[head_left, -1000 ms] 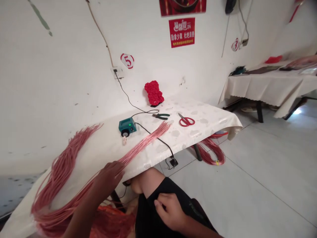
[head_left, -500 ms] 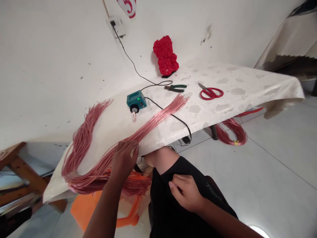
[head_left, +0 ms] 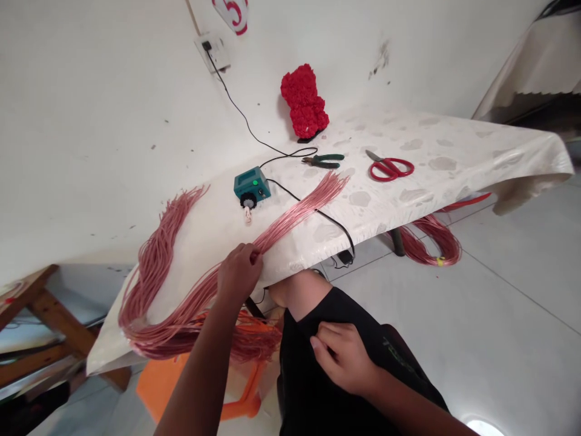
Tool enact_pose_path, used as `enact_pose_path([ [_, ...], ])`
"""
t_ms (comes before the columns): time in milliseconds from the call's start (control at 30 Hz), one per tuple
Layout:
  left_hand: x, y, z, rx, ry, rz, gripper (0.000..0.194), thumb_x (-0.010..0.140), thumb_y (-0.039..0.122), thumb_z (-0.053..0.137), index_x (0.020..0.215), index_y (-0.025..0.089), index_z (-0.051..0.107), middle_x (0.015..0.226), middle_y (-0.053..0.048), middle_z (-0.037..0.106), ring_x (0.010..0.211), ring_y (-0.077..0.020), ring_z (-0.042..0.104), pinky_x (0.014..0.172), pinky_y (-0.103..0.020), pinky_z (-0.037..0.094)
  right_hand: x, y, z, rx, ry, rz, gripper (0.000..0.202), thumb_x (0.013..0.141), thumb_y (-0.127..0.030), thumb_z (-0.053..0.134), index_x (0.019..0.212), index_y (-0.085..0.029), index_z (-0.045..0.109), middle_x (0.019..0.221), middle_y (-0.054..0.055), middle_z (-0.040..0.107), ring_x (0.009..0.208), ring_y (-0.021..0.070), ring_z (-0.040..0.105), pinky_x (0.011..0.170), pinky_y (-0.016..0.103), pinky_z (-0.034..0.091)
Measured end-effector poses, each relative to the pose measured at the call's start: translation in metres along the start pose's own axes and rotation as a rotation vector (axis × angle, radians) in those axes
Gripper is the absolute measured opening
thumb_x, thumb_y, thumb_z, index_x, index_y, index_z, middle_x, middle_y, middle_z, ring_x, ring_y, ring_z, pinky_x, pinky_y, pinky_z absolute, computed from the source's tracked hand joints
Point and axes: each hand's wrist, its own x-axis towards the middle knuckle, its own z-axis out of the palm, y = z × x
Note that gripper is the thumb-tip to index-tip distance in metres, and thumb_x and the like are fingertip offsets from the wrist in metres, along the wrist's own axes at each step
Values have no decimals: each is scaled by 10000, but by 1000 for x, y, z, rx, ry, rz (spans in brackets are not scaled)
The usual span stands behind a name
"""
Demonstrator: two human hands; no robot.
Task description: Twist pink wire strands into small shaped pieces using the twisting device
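My left hand (head_left: 239, 272) lies on a long bundle of pink wires (head_left: 299, 212) at the table's front edge, its fingers closed on wires of the bundle. The strands reach up right from the hand and curve away behind it to the left. My right hand (head_left: 342, 356) rests curled over the black shorts; whether its fingers hold anything is hidden. Beyond the bundle stands a small teal machine (head_left: 252, 186) with a black knob. Green-handled pliers (head_left: 324, 161) and red-handled scissors (head_left: 389, 168) lie farther right.
On the white-covered table (head_left: 454, 157), a red fluffy figure (head_left: 304, 103) leans by the wall. A black cable (head_left: 336, 224) crosses under the wires. An orange stool (head_left: 157, 387) stands below, and a coiled pink bundle (head_left: 447, 245) lies on the floor at right.
My left hand has moved slightly right and up along the bundle, and its fingers have drawn together on the wires. The view has shifted slightly. My right hand stays on the shorts.
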Motion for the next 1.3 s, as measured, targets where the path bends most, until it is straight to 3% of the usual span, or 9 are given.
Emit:
enact_pose_path([
  [300,10,3,12,-57,60,-181,95,785,312,595,770,218,596,707,-16,642,666,-202,574,605,-285,342,0,2,-4,-13,3,-10,334,963,-203,434,629,-198,428,596,-23,459,547,104,417,562,302,274],
  [533,1,6,24,-168,210,-228,262,838,375,562,655,222,454,601,11,511,593,-170,455,589,-275,280,4,4,-9,-13,10,12,327,966,-211,434,639,-196,441,605,-27,463,545,101,415,560,300,270],
  [633,-4,12,28,-231,303,-242,253,833,377,572,663,221,469,637,5,509,625,-172,442,610,-285,270,5,3,-9,-11,12,10,331,968,-213,434,638,-197,442,606,-28,464,544,100,416,556,302,267],
  [800,-3,11,31,-495,387,-320,347,855,465,511,624,208,536,588,-10,560,587,-171,495,600,-294,345,4,3,-9,-18,24,-5,331,968,-216,435,639,-197,463,606,-25,485,542,102,429,557,308,270],
  [967,5,-10,23,-892,480,-354,424,851,559,341,636,219,475,562,-7,548,554,-172,550,598,-319,463,5,3,-8,-16,23,1,325,966,-211,435,642,-197,460,606,-26,487,541,102,426,558,313,266],
  [1100,5,-22,18,-1078,520,-331,407,796,597,417,621,229,417,537,19,488,532,-154,519,635,-333,480,5,3,-8,-18,8,3,324,968,-220,432,645,-197,443,614,-26,477,548,102,419,559,315,257],
  [1300,-2,-18,24,-1181,531,-311,368,842,500,473,651,189,520,583,-13,562,575,-152,546,624,-310,452,4,4,-8,-9,3,5,329,969,-223,427,642,-198,427,609,-27,462,549,104,413,565,311,254],
])
